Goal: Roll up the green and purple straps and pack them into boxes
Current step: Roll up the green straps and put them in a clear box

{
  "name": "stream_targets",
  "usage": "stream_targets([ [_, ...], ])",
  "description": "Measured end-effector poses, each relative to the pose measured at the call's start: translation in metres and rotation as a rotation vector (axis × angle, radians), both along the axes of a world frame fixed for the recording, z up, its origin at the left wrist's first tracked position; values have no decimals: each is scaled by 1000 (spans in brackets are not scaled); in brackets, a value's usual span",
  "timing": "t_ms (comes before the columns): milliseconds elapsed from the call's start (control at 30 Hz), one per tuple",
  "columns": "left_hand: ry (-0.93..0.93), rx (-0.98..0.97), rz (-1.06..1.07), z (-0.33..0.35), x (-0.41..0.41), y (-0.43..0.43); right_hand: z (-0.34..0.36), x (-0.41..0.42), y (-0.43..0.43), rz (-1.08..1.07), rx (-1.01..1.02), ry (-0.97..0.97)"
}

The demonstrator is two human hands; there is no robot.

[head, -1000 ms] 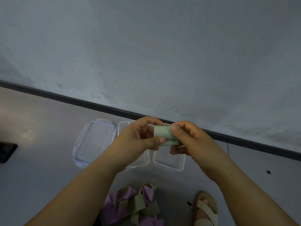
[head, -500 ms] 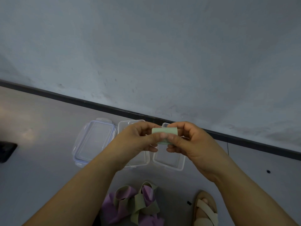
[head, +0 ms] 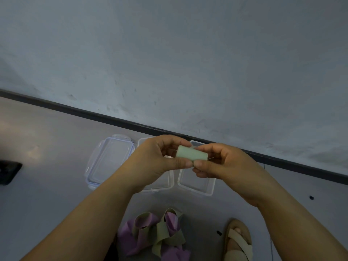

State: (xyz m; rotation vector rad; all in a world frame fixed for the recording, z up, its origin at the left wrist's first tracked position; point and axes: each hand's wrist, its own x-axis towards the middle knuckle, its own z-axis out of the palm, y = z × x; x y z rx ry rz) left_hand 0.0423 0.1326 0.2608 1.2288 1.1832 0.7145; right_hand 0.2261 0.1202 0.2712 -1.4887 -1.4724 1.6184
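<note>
Pinching a pale green rolled fabric strap (head: 191, 155) above two clear plastic boxes (head: 195, 187), left hand (head: 158, 162) and right hand (head: 224, 163) curl their fingers round it.

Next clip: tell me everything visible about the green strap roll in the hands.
The green strap roll is a pale green, matte, fabric-like band wound into a short cylinder, lying roughly level in the air, in front of the clear boxes. The left hand pinches its left end, the right hand its right end, thumbs below and fingers on top.
</note>
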Motion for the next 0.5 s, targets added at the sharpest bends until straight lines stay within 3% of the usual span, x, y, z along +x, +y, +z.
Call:
stream_targets([
  [100,-137,-47,119,-2,5,-1,-1,1,1,-94,-54,176],
  [200,-397,-219,255,-5,14,-5,-5,-2,1,-217,-116,356],
  [333,-599,-362,264,-7,19,-8,-10,-10,-3,-298,-155,462],
  [400,-609,-379,271,-7,17,-7,-8,-13,-5,-290,-122,416],
  [500,-552,-364,245,-4,15,-5,-7,-11,-5,-179,91,20],
])
